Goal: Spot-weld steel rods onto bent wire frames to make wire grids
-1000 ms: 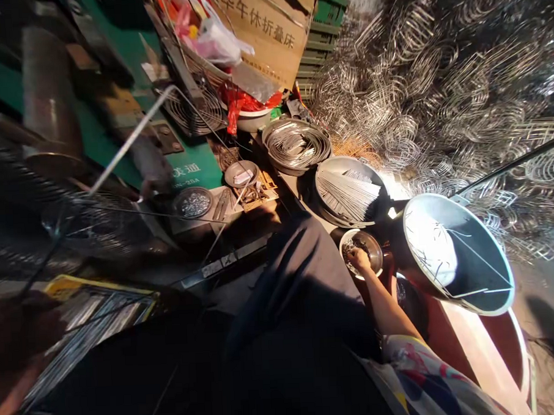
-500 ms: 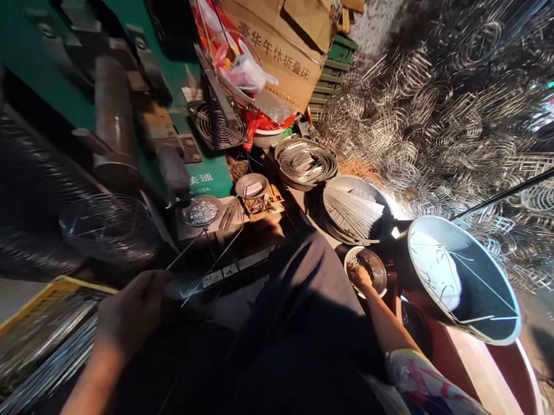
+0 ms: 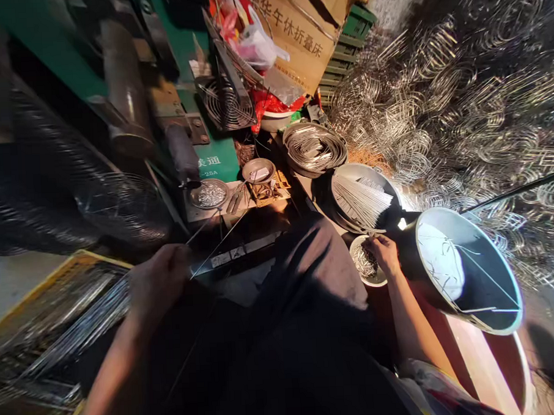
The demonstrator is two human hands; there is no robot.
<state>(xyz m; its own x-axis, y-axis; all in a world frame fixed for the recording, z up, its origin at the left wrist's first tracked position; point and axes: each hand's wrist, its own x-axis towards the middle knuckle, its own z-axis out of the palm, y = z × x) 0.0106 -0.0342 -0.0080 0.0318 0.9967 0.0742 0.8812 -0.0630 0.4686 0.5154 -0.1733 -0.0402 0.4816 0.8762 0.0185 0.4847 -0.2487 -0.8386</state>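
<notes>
Right hand (image 3: 384, 255) has shifted to the bowl (image 3: 374, 282) at its two o'clock, grasp unclear; left hand (image 3: 159, 278) clenches wire (image 3: 201, 228). Picking pieces (image 3: 364, 262) seems underway, wanting a sure pinch.

I'm counting two hands, my left hand (image 3: 158, 277) and right hand (image 3: 383, 253); two wire lengths (image 3: 218, 243) by the left; one white bowl (image 3: 376, 282); one bucket (image 3: 493, 277); one yellow crate (image 3: 37, 294); and two small dishes, the left dish (image 3: 227, 187) sitting toward the ledge (image 3: 195, 216)'s left edge, the right dish (image 3: 266, 166) toward its right.

Metalworking workshop, green machine (image 3: 222, 164), heaped wire coils (image 3: 437, 102), bowls of small metal pieces (image 3: 364, 262)
</notes>
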